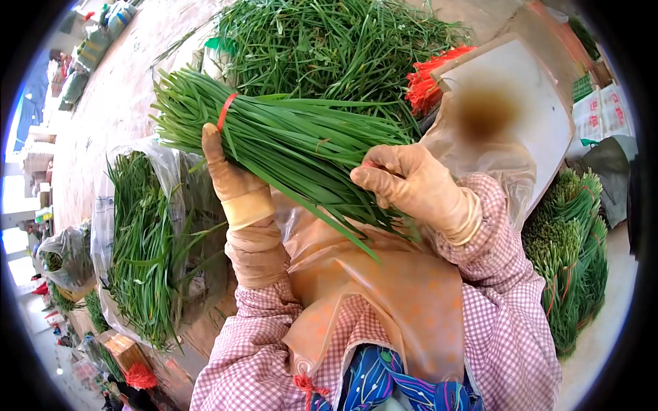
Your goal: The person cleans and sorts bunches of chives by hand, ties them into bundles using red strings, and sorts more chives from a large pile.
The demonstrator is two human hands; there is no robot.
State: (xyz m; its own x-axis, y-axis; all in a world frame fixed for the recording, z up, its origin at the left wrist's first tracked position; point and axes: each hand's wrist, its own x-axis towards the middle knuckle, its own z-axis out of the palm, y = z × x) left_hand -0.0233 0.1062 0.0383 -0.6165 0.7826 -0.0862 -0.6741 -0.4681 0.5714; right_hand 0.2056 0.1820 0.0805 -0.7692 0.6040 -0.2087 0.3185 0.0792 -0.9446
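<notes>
Cradling the leafy bundle (295, 133), left hand (236, 181) thumb-up.

bright light glares at left while the edges bow

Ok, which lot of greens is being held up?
The bunch with a red band near one end, gripped by the left hand; the loose heap, bagged leaves and stacked bundles are not held.
</notes>
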